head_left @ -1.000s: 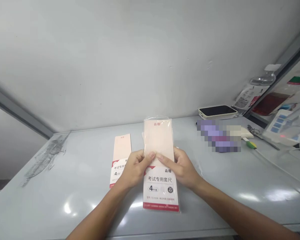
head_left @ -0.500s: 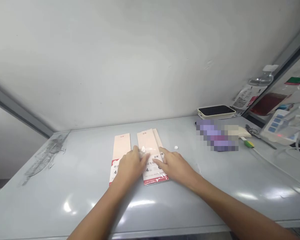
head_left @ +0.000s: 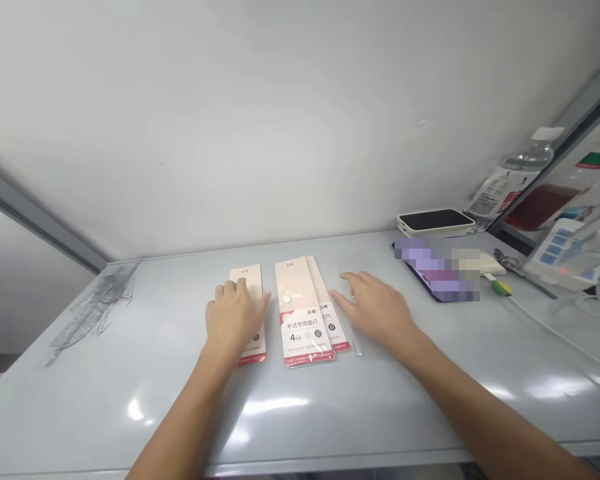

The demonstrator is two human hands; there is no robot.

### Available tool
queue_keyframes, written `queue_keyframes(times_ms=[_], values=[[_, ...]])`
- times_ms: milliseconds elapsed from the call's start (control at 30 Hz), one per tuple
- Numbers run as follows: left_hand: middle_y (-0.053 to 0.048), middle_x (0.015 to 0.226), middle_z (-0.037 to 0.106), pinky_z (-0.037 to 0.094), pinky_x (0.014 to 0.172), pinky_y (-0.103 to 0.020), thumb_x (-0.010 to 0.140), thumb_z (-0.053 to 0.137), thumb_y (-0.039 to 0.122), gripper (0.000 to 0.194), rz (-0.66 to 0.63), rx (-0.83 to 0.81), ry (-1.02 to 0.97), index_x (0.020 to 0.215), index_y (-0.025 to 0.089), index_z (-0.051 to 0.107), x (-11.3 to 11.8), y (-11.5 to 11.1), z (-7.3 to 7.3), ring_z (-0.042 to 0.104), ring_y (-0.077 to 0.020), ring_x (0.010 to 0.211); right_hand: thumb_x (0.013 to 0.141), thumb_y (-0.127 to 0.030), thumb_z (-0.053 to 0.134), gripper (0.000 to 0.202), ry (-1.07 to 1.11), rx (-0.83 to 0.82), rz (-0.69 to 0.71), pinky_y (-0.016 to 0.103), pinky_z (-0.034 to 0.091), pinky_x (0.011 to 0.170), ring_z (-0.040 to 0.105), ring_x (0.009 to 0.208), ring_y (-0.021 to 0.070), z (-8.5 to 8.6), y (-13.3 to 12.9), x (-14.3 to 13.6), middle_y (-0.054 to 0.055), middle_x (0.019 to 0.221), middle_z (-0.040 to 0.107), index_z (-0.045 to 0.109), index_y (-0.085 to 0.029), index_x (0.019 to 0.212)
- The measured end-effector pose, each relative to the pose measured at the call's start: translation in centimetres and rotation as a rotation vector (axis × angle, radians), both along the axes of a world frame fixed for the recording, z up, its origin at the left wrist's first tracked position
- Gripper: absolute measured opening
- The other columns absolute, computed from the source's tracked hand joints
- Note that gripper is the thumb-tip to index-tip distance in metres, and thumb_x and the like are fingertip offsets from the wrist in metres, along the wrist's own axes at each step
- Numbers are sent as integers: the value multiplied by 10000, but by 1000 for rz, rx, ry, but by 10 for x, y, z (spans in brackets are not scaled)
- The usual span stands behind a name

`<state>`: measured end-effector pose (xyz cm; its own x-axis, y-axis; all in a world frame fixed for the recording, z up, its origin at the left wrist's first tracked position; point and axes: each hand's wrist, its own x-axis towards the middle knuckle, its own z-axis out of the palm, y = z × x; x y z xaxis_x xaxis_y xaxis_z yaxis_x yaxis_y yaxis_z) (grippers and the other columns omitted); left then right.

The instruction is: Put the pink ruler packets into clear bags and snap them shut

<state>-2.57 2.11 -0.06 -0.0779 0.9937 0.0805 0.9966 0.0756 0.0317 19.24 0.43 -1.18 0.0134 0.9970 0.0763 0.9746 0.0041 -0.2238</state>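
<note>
Two flat ruler-set packets in clear wrap lie overlapped on the desk: the front packet (head_left: 305,333) covers part of the back packet (head_left: 337,333). They have pale pink tops and white, red-edged labels. On the left, my left hand (head_left: 234,313) rests over another such packet (head_left: 253,275), its thumb spread away from the fingers and much of the packet hidden beneath. Right of the overlapped pair is my right hand (head_left: 373,303), thumb and fingers apart. Beneath it shows the edge of a clear plastic piece (head_left: 357,343), partly hidden by the hand.
A phone (head_left: 436,220) lies on a pale block by the wall. In front is a blurred-out purple item (head_left: 433,273). A white cable (head_left: 545,333), a clear bottle (head_left: 513,173) and a power strip (head_left: 560,250) are at right. A dark drawing (head_left: 95,307) marks the desk's left.
My hands have moved apart, away from the front packet: the left onto the left packet, the right off to the right. The overlapped packets now show fully uncovered labels.
</note>
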Motion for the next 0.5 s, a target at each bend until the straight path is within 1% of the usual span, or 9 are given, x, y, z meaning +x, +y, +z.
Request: queue_keyframes(times_ms=[100, 200, 400, 500], values=[[-157, 1005, 552, 416, 654, -356, 727, 327, 629, 597, 98, -116, -12, 1004, 132, 507, -13, 5, 3, 495, -301, 965, 829, -504, 345, 437, -102, -58, -107, 314, 377, 577, 532, 863, 252, 2, 5, 15, 118, 967, 553, 535, -168, 1034], [-161, 1005, 555, 421, 637, -348, 636, 384, 697, 665, 151, -217, -65, 977, 138, 497, -20, 8, 5, 525, -298, 930, 794, -557, 365, 498, -131, -137, -129, 324, 389, 585, 512, 884, 270, 0, 7, 21, 144, 978, 532, 550, -131, 972], [-164, 958, 591, 408, 610, -348, 508, 442, 761, 779, 228, -264, -110, 982, 143, 472, -23, 11, 5, 580, -309, 839, 737, -626, 398, 583, -136, -127, -137, 354, 396, 655, 477, 928, 306, -6, 10, 24, 169, 962, 519, 555, -98, 928], [-149, 880, 618, 403, 588, -337, 470, 472, 766, 765, 251, -287, -128, 939, 162, 480, -26, 14, 4, 596, -307, 798, 693, -662, 424, 619, -117, -141, -156, 351, 394, 651, 473, 932, 317, -7, 12, 28, 174, 940, 521, 558, -95, 900]])
